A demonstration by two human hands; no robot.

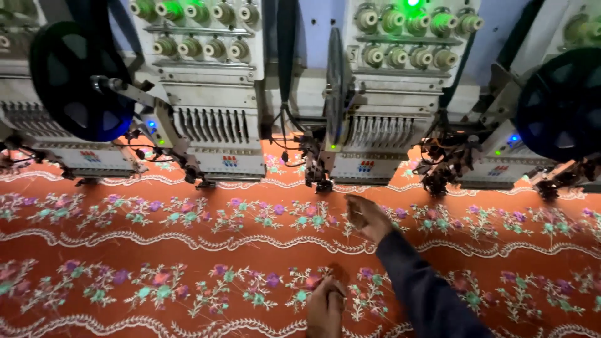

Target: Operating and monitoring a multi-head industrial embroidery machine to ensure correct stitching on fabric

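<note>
Orange embroidered fabric (125, 250) spreads flat beneath both hands — the left hand (325, 307) rests on a floral motif with fingers curled, apparently pinching the cloth, while the right hand (366, 218), in a dark sleeve (426, 288), reaches forward, fingers loosely bent, holding nothing discernible. Beyond the right hand stand four embroidery heads (369, 125) — two dark reels (75, 81) flank them.

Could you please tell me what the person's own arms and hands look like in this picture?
The right hand is bare, without glove or visible ring, and its arm wears a long dark blue-grey sleeve reaching to the wrist. The left hand is also bare; its arm lies outside the picture, so any sleeve there is unseen.
</note>
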